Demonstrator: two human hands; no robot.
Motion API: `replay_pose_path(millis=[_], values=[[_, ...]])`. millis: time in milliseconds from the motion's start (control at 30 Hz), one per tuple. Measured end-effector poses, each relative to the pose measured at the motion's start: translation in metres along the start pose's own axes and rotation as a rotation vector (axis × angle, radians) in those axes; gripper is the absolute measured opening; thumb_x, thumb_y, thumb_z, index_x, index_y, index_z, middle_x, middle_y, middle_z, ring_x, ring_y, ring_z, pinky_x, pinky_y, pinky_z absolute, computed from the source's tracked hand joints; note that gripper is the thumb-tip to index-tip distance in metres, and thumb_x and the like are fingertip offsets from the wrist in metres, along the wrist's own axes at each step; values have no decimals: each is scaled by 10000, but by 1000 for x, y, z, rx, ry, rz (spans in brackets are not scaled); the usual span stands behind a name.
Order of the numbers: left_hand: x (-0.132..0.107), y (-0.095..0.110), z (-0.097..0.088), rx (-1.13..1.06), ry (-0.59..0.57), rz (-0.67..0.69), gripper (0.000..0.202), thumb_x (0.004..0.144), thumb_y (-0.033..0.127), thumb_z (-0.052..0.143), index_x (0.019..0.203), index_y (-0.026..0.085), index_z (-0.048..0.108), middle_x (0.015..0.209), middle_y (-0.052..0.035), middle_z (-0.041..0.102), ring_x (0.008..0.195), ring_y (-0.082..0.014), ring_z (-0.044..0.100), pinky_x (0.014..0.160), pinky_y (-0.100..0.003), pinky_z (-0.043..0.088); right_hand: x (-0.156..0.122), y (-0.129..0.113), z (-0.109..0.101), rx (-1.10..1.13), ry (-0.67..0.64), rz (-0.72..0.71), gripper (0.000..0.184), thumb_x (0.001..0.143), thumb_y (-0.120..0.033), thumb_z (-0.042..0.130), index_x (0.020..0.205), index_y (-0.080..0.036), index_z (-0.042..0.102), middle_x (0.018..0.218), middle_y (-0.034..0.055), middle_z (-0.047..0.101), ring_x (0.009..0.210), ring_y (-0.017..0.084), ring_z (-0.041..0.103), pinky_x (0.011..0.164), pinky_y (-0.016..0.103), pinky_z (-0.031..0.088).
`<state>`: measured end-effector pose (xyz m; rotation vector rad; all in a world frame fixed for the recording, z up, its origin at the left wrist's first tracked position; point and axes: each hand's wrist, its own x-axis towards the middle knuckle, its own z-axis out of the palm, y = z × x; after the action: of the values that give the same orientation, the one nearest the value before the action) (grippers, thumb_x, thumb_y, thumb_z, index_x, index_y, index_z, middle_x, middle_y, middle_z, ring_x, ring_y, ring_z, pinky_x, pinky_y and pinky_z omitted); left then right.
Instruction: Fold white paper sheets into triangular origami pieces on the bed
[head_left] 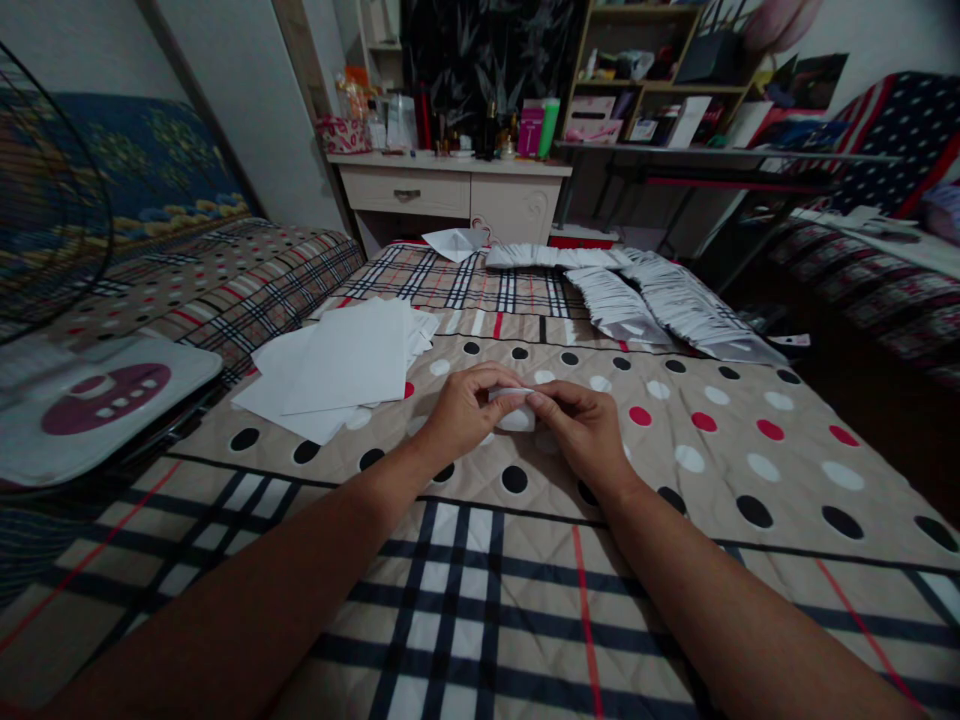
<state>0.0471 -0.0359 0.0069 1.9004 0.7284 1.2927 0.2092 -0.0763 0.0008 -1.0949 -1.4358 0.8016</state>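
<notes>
My left hand (480, 402) and my right hand (583, 425) meet over the middle of the patterned bedspread (555, 500). Between them is a small folded piece of white paper (514, 410), pinched by the fingers and thumbs of both. Part of the paper is hidden behind the fingers. Left of my hands lies a loose stack of white paper sheets (345, 355). Farther off to the right, rows of folded white papers (682, 300) stand packed close together, and another row (551, 257) runs across the far side of the bed.
A single white sheet (455, 243) lies near the far edge of the bed. At the left are a white plastic stool top (105, 400) and a fan guard (105, 215). Beyond the bed stands a drawer cabinet (409, 195) crowded with bottles.
</notes>
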Motion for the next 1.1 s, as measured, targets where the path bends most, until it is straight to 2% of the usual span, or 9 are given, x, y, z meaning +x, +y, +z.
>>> replay_pose_path(millis=[167,267,300,400,467,667,833,967,1100], values=[[0,1,-4,45,-91,-32,86,787,209,656,718,159,670,852,-59,683,840,-172,638,794,-304,499,3,-1,-3,0,-101,41,211,768,-384,706,785,-175,733,694,23,703,596,140,596,556,246,459],[-3,0,0,31,-111,-92,61,801,211,637,807,154,657,883,-57,670,853,-172,631,791,-297,497,3,-2,-5,-71,-42,14,202,783,-365,693,749,-170,728,634,17,673,563,134,575,524,240,441],[-4,0,3,6,-98,-124,113,785,218,659,879,156,650,908,-56,667,846,-168,631,768,-285,501,2,-2,-5,-77,8,8,197,786,-360,691,749,-169,725,629,17,667,553,131,570,513,238,436],[-6,0,11,-171,-33,-230,535,683,225,764,1166,185,537,981,-49,659,784,-146,636,667,-241,506,1,-5,-4,-27,145,13,184,789,-350,693,769,-169,712,614,10,651,526,124,565,496,235,443],[-5,-1,14,-302,31,-296,662,644,219,791,1224,177,476,982,-57,668,774,-141,648,675,-239,516,-1,-7,-2,31,171,29,184,793,-349,691,792,-165,704,588,3,637,508,122,569,496,236,457],[-2,-1,9,-395,142,-433,473,595,265,827,985,110,609,925,-93,721,807,-174,681,763,-289,539,0,-8,1,80,88,95,224,793,-383,681,773,-161,662,610,20,667,517,130,607,519,239,485],[-2,1,4,-205,182,-398,367,560,203,830,868,122,647,805,-51,713,725,-160,666,661,-257,527,2,-2,-1,-35,-62,169,244,810,-359,629,657,-181,563,485,-34,549,402,92,478,398,203,346],[-1,2,5,-192,201,-368,360,552,179,825,867,133,655,806,-39,709,720,-144,658,648,-237,514,-1,-4,-1,-155,-81,90,261,841,-315,571,617,-183,547,483,-41,503,412,84,442,404,208,306],[-1,3,7,-412,152,-516,400,618,379,814,889,127,663,775,-43,708,634,-119,633,576,-219,498,-4,-10,-2,-162,-19,-6,294,867,-307,543,599,-186,543,493,-30,518,452,95,464,461,225,346]])
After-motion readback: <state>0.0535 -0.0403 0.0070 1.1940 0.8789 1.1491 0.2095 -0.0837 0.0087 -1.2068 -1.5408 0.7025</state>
